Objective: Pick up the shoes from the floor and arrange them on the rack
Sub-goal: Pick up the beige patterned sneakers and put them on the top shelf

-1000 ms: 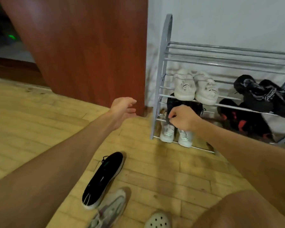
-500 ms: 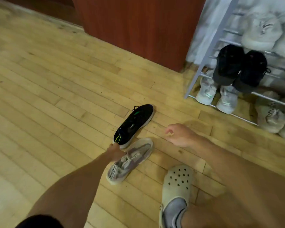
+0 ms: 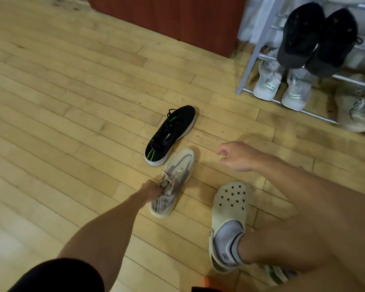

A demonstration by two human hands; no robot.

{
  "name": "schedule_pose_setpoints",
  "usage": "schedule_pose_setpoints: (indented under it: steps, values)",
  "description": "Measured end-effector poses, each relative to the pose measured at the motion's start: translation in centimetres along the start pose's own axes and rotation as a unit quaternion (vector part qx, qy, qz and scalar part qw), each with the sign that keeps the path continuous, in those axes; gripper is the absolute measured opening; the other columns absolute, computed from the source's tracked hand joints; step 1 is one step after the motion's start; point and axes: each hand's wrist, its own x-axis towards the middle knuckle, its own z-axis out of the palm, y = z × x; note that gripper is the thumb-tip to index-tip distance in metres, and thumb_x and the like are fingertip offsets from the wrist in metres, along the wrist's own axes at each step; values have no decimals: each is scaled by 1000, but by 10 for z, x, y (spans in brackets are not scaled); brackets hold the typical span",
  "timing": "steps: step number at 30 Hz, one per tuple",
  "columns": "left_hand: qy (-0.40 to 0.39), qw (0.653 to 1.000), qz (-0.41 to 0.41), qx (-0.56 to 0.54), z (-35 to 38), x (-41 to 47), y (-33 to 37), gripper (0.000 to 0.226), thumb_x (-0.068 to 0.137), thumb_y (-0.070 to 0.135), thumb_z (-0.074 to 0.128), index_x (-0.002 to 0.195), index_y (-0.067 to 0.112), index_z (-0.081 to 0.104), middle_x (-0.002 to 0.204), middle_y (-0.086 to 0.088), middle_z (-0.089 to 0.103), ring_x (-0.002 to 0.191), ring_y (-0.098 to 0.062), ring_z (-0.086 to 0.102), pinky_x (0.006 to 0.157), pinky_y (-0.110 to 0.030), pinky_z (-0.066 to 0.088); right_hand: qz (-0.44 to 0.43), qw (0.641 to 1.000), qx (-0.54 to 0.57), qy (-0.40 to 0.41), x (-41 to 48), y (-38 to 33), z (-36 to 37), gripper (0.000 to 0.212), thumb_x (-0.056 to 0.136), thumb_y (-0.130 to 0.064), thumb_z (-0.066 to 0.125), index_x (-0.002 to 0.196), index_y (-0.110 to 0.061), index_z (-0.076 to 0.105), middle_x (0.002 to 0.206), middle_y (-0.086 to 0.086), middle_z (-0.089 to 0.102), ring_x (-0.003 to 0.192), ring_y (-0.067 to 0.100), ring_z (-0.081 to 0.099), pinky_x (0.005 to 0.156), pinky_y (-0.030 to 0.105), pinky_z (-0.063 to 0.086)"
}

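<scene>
Left hand [image 3: 151, 191] fingers clamp the grey sneaker [image 3: 173, 182] at its laces; right hand [image 3: 238, 155] fingers loosely apart, empty; a lace-only grip risks the shoe swinging or dropping.

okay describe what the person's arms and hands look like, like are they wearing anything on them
Both forearms are bare, with no gloves, watch or rings showing on the left hand or the right hand. A black short sleeve covers the upper left arm at the bottom edge. The upper right arm runs out of frame.

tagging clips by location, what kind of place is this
Most likely a home entryway or hallway. A metal shoe rack loaded with sneakers stands against a white wall, loose shoes lie on a wood plank floor, and a reddish-brown wooden panel, perhaps a door, stands beside the rack.
</scene>
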Motion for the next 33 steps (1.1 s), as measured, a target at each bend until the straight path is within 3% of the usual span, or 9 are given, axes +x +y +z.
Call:
schedule_pose_setpoints:
  steps: [4, 9, 14, 18, 20, 22, 25, 28, 33]
  values:
    - [-46, 997, 27, -63, 8, -10, 6, 30, 92, 21, 53, 117, 4, 51, 106, -8, 52, 94, -22, 52, 74, -34, 48, 30, 999, -19, -25, -12, 7, -6, 37, 92, -19, 51, 129, -21, 55, 137, 5, 52, 123, 24, 51, 97, 31, 43]
    - [-102, 978, 15, -183, 8, -38, 42, 5, 89, 7, 57, 84, 5, 57, 81, -8, 58, 68, -18, 53, 56, -29, 46, 40, 997, -71, -14, -31, -7, -23, 34, 91, -11, 49, 122, -4, 62, 124, 16, 62, 113, 32, 59, 98, 42, 49]
    - [-102, 967, 85, -216, 4, -78, 98, 6, 93, 10, 55, 87, 9, 52, 79, -7, 55, 65, -17, 49, 48, -26, 43, 11, 993, -120, 7, -55, -16, -47, 30, 92, -16, 46, 118, -9, 61, 120, 11, 61, 108, 29, 60, 94, 41, 52]
    - [-68, 945, 209, -240, -12, -112, 151, 21, 88, 16, 64, 97, 17, 45, 90, -7, 58, 79, -19, 52, 67, -32, 40, 26, 987, -133, 83, -93, -1, -88, 23, 95, -20, 41, 108, -10, 56, 97, 7, 51, 91, 29, 53, 75, 34, 44]
    - [-60, 929, 275, -240, -24, -136, 185, 23, 86, 21, 66, 93, 21, 45, 96, -8, 61, 84, -21, 53, 72, -34, 39, 57, 982, -123, 131, -110, 17, -111, 23, 95, -25, 42, 100, -9, 57, 98, 8, 51, 101, 32, 56, 76, 33, 42]
    - [-53, 909, 334, -243, -32, -163, 223, 21, 87, 20, 65, 90, 22, 44, 95, -8, 62, 81, -20, 55, 68, -32, 40, 81, 980, -75, 167, -125, 38, -132, 41, 95, -41, 46, 109, -5, 59, 114, 12, 59, 113, 31, 55, 79, 32, 41]
    - [-40, 878, 411, -242, -32, -210, 281, 19, 90, 15, 61, 93, 19, 43, 86, -3, 59, 72, -15, 54, 61, -28, 42, 77, 974, 46, 207, -151, 70, -163, 68, 89, -56, 52, 126, 0, 56, 120, 14, 61, 107, 30, 58, 82, 33, 47]
    - [6, 845, 483, -228, -14, -254, 336, 17, 92, 14, 58, 98, 14, 42, 87, -2, 54, 70, -13, 53, 53, -24, 43, 11, 938, 205, 281, -180, 104, -182, 50, 87, -43, 63, 120, -5, 60, 114, 18, 68, 92, 25, 67, 86, 44, 56]
    - [27, 802, 562, -200, 43, -322, 404, 21, 89, 21, 63, 102, 12, 50, 89, -1, 57, 83, -19, 58, 70, -32, 50, -22, 828, 419, 372, -238, 180, -185, 23, 87, -20, 68, 107, -16, 58, 101, 10, 71, 86, 26, 71, 77, 47, 60]
